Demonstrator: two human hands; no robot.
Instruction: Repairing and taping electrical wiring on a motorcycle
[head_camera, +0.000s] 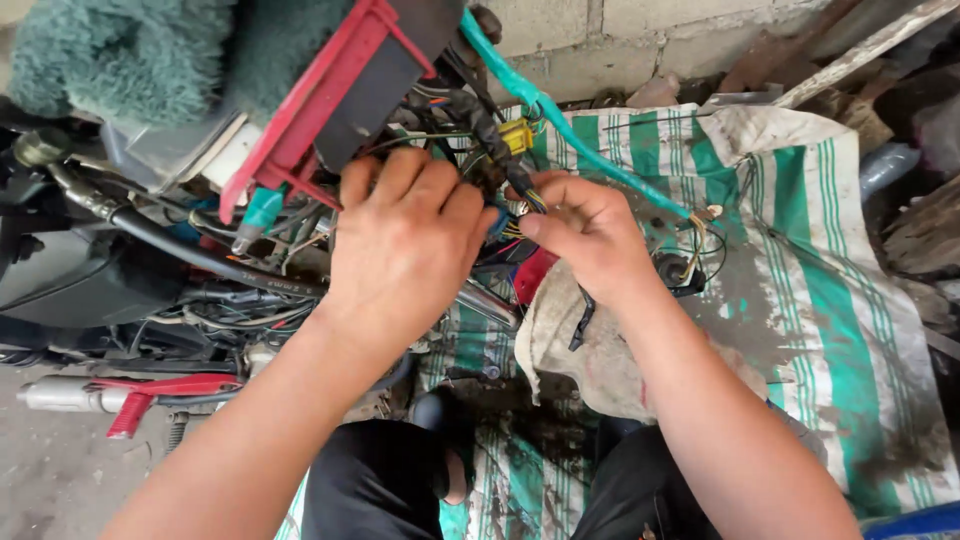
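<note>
Covering dirt ground, green-striped tarp (840, 300), block wall (600, 40) behind, hands in wiring (500, 170)

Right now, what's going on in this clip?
A person crouches over a stripped motorcycle, both hands in its wiring. The left hand grips the wire bundle under the red panel. The right hand pinches thin coloured wires beside a yellow connector. A teal-sleeved cable runs off to the right over a green-striped sheet, and a dirty rag lies beneath the right wrist.
</note>
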